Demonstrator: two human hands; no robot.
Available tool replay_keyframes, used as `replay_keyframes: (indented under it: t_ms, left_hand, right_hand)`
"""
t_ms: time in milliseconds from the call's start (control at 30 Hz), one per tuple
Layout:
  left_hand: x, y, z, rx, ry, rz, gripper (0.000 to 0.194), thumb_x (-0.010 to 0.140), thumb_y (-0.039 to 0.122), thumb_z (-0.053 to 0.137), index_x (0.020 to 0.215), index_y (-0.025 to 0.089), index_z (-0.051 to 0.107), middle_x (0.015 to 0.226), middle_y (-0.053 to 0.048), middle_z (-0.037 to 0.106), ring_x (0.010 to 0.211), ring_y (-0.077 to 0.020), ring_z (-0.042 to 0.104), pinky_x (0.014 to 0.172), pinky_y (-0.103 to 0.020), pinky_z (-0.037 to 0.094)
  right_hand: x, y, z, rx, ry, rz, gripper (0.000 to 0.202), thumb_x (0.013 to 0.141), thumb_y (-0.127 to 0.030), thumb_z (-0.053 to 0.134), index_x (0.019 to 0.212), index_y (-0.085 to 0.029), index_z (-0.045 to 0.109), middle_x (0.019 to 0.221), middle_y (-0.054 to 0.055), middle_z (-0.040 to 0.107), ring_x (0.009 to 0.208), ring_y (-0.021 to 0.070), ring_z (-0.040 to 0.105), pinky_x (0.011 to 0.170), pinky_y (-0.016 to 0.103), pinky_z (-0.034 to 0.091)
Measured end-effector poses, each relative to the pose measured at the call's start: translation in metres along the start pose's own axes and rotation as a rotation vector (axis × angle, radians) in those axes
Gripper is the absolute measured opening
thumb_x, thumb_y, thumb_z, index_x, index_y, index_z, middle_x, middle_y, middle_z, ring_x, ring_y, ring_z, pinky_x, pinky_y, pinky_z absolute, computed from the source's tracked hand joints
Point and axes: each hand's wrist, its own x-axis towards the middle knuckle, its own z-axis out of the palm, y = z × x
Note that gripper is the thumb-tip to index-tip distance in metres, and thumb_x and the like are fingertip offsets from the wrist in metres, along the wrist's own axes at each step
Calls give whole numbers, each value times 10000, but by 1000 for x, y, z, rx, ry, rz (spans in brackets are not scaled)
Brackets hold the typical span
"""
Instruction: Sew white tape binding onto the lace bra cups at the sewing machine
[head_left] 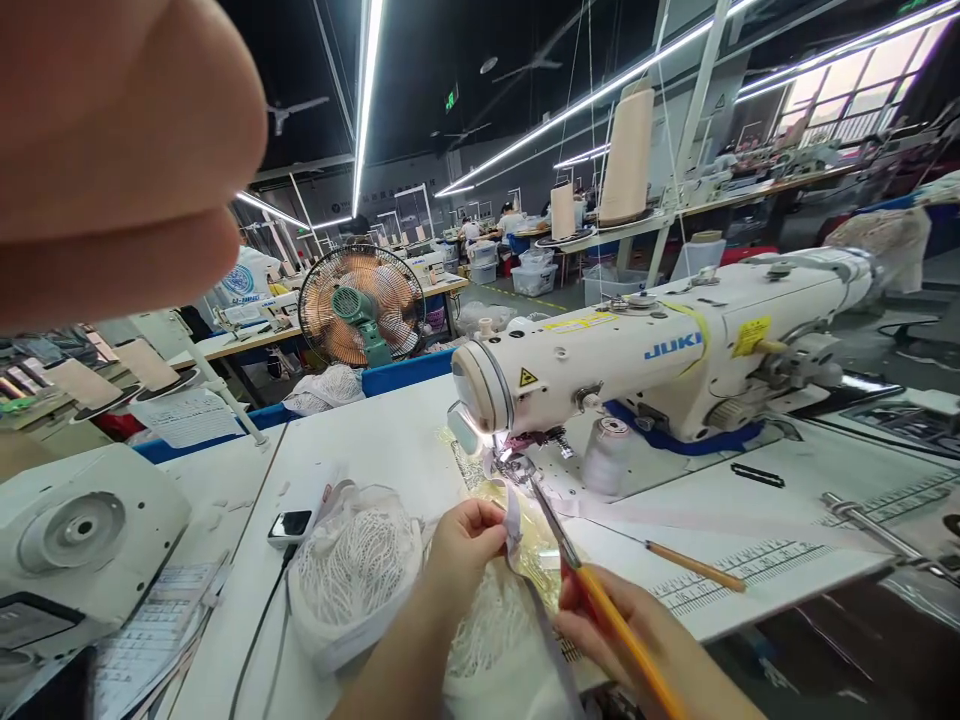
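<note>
Here at the fingers: my left hand (466, 545) has thumb and forefinger pressed together, pinching a white band (513, 522) just below the centre of the frame. And my right hand (652, 620), lower right, is closed round the handle of an orange tool (626, 635), scissors by the look. Whether its blades are parted I can't tell from here.

Now the relation that counts: the band stands up just right of the left fingertips, its long axis close to upright in the frame, while the blades slant across from lower right to upper left. Their tip sits close beside the band's top end, on its right; touching or apart, I can't call it. The left hand is the nearer one, right on the band; the right hand sits farther off, at the handle end.

Below, white mesh (491, 640) spreads under the left hand to the bottom edge. Up above the fingers, the lit needle end of the machine (585, 370). Out right, a wooden-handled stick (697, 567) lies on the table (409, 425); out left, a mesh bundle (360, 550). Farther up, left of centre, a fan (360, 305). And filling the upper left, a big blurred shape (120, 150), maybe fingers near the lens; whose, I can't say.
</note>
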Motion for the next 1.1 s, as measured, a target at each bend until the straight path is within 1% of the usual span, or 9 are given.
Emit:
replay_keyframes:
  t_ms: [100,167,233,367,567,733,867,1000,1100]
  left_hand:
    - [0,-1,0,34,2,-6,92,597,168,655,643,113,597,601,-11,566,559,-95,491,569,-232,396]
    - [0,-1,0,40,-6,-9,117,591,185,671,640,113,593,599,-11,565,564,-99,494,577,-236,398]
    - [0,-2,-1,37,-26,-2,131,596,196,676,655,114,592,613,-16,572,585,-107,505,594,-242,402]
    - [0,-3,-2,71,-49,17,122,608,192,667,668,115,595,630,-16,574,594,-101,500,588,-227,390]
    - [-1,-1,-1,74,-47,14,133,599,210,675,650,123,589,616,-7,567,573,-91,485,566,-214,377]
    - [1,0,-1,73,14,-7,109,601,199,654,648,124,590,600,1,557,573,-96,493,588,-225,399]
    - [1,-1,-1,70,13,-8,112,603,205,656,649,124,594,600,6,558,560,-88,484,579,-219,394]
    - [0,0,-1,69,-23,-13,142,603,230,676,650,127,591,604,-2,568,569,-95,496,587,-224,395]
    - [-2,2,-1,92,-53,-12,152,603,241,680,640,126,587,613,-11,573,584,-104,506,593,-227,394]
  right_hand:
    - [22,-11,-8,-295,96,-172,270,677,-425,577,611,-191,460,612,-10,470,586,135,422,547,251,359]
    - [37,-15,-9,-391,100,-271,229,719,-388,518,624,-188,459,641,4,489,618,149,449,565,260,370]
    - [47,-17,-9,-430,77,-320,211,743,-372,482,646,-185,476,658,13,506,631,156,466,571,265,376]
    - [56,-19,-5,-504,22,-351,187,740,-341,479,634,-188,462,646,10,512,614,152,467,552,257,363]
    - [58,-20,-4,-750,47,-423,213,676,-290,540,599,-203,361,622,-2,486,572,143,436,508,248,313]
    - [50,-16,-10,-638,110,-466,186,787,-285,428,627,-208,374,598,-9,474,543,132,437,491,247,340]
    - [48,-12,-14,-638,179,-437,213,789,-302,433,606,-210,374,584,-9,472,535,130,431,477,242,338]
    - [52,-12,-10,-722,120,-434,251,745,-272,470,574,-208,297,592,-8,456,544,125,417,482,233,302]
    - [56,-17,-5,-808,66,-429,227,726,-242,468,584,-204,294,619,1,469,559,127,414,493,231,276]
